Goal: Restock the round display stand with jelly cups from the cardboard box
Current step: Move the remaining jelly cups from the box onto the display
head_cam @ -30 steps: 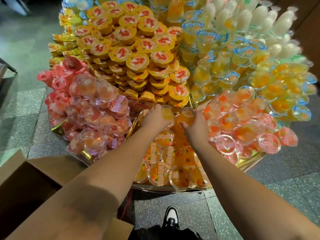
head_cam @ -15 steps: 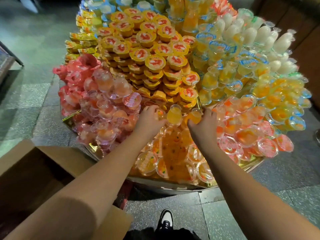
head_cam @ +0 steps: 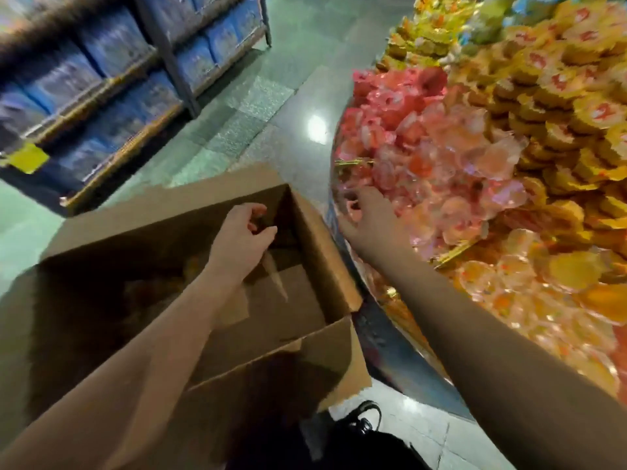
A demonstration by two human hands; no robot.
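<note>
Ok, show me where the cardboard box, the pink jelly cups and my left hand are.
cardboard box [head_cam: 319, 259]: head view, on its right inner wall.
pink jelly cups [head_cam: 407, 130]: head view, on the middle of the pink pile on the stand.
left hand [head_cam: 242, 237]: head view, on the back of the hand, over the box.

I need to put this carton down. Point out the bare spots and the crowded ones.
Free: floor between the blue shelves, cardboard box and display stand; also the box's bare bottom. Crowded: the stand, heaped with jelly cups.

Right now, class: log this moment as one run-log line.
left hand: over cardboard box, fingers curled | right hand: at pink cups, stand edge | grasp: blurred, unclear
</note>
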